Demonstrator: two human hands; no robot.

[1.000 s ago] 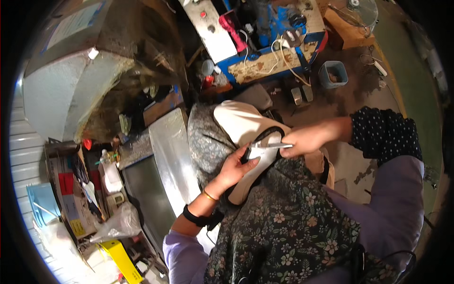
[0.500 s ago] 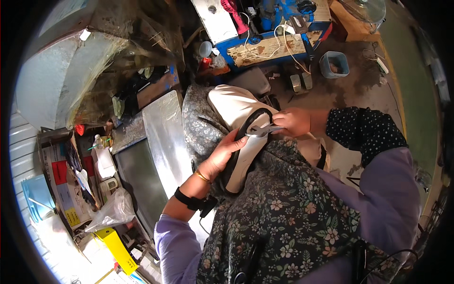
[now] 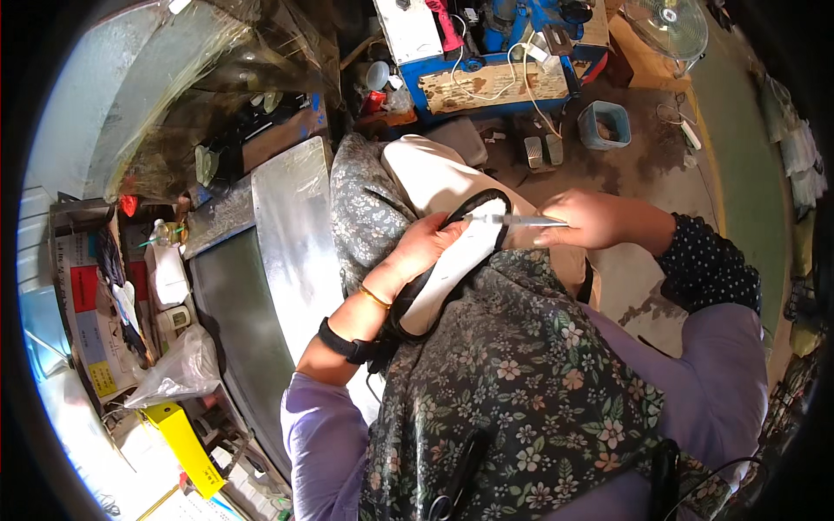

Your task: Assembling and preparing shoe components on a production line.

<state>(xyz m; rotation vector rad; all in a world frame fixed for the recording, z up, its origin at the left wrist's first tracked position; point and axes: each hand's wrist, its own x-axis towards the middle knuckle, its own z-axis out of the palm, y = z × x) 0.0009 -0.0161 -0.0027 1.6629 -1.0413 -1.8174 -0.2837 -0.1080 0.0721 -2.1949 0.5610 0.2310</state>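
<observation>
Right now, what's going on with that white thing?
Someone's left fingers hold a long white piece with a black edge above a flowery apron. The right fingers grip a silvery metal tool, which reaches across the piece's far end. It's too blurred to say exactly which tool.

Black-edged white shoe piece [image 3: 450,280], dark floral apron [image 3: 521,382]
</observation>
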